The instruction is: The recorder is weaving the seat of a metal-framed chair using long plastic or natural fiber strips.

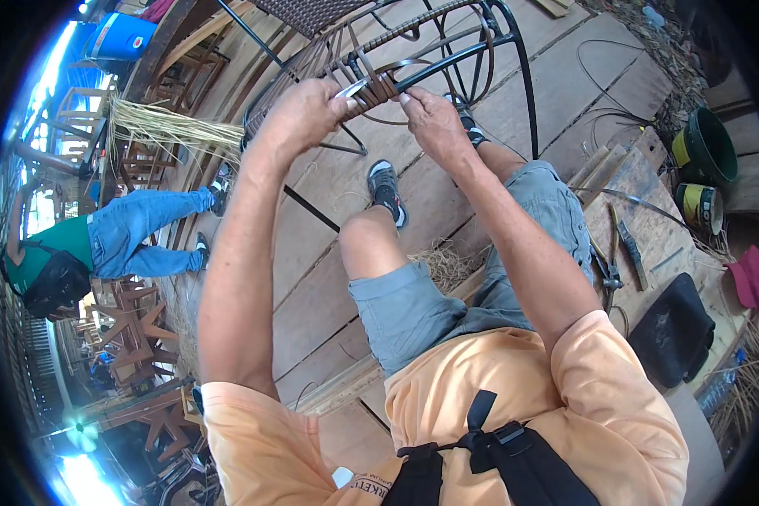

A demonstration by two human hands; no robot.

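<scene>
In front of me is a black metal chair frame point(472, 52), partly wrapped and woven with brown flat strips. My left hand point(308, 114) is closed round a shiny metal tool point(352, 89) with a narrow tip, which lies against the brown wrapping point(376, 91) on the bar. Its handle is hidden in the palm, so its exact kind does not show. Just right of that wrapping, my right hand point(434, 121) pinches at the bar, its thumb close to a brown strip point(406, 61) that loops above; its other fingertips are partly hidden.
On a wooden bench point(641, 181) at the right lie pliers-like tools point(609, 266) and a black pad point(673, 331). Beyond stand a green bucket point(705, 148) and a smaller tin point(700, 208). A bundle of straw-coloured strands point(173, 126) and another person point(126, 232) are at the left.
</scene>
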